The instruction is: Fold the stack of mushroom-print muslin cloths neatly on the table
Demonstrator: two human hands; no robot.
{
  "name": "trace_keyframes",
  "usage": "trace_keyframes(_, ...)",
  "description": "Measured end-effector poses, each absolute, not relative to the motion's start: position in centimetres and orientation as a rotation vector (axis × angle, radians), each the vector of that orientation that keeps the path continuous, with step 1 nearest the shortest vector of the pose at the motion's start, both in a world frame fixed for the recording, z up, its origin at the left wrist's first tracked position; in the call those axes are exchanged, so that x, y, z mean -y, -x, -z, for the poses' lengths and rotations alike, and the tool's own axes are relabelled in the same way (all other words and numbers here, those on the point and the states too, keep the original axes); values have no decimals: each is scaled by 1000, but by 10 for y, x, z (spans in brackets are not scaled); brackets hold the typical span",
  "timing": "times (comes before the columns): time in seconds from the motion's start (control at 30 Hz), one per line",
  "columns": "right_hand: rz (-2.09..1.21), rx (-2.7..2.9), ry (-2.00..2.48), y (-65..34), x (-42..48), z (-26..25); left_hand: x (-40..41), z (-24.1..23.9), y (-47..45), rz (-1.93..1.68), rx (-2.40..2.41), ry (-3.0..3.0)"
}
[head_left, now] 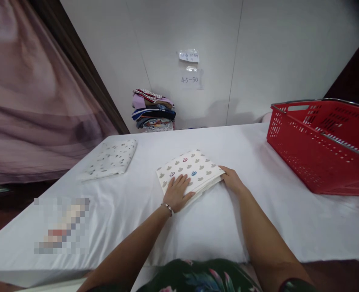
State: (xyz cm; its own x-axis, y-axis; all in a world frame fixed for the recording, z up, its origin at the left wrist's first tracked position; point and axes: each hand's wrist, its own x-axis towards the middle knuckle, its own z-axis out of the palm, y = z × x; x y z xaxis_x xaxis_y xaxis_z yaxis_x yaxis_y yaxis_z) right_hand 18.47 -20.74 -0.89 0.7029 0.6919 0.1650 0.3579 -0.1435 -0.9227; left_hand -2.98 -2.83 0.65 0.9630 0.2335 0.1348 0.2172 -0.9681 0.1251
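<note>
Hands rest on a folded cloth in the middle of a white-covered tabletop (258,227), seen from above and behind by the person wearing the camera. The left hand (177,191), with a thin bracelet (167,208) at the wrist, lies flat and open on the near left part of the folded cloth (191,168), fingers spread and pointing away from the body. The right hand (232,178) touches the cloth's right corner, fingers curled loosely at the edge; whether it pinches the fabric or only presses against it cannot be told. The hands sit apart, one at each end of the cloth's near edge.

The cloth is cream with small grey shapes and a few red and blue ones. It lies straight ahead of the body, within easy reach of both arms, turned slightly so its long side runs from near left to far right. The left hand covers more of it than the right.

Further left lies a second folded cloth (111,159), white with small specks, well apart from the first. Against the back wall stands a stack of folded fabrics (153,110) in mixed colours. At the right sits a red plastic basket (319,142) with a metal handle. Two paper labels (190,69) are stuck on the wall above.
</note>
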Motion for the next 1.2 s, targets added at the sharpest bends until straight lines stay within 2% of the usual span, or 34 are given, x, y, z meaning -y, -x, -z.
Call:
trace_keyframes(0.13,-506,692,1707,-187,206,12,29,-7,30,-231,-350,-3002)
trace_keyframes(0.37,-528,711,1717,-191,206,12,29,-7,32,-262,-341,-3008)
trace_keyframes(0.73,-194,741,2000,-195,205,20,30,-7,32,-252,-351,-2992)
trace_keyframes(1.2,-238,850,2240,-189,209,-2,26,4,34,-517,-368,-2781)
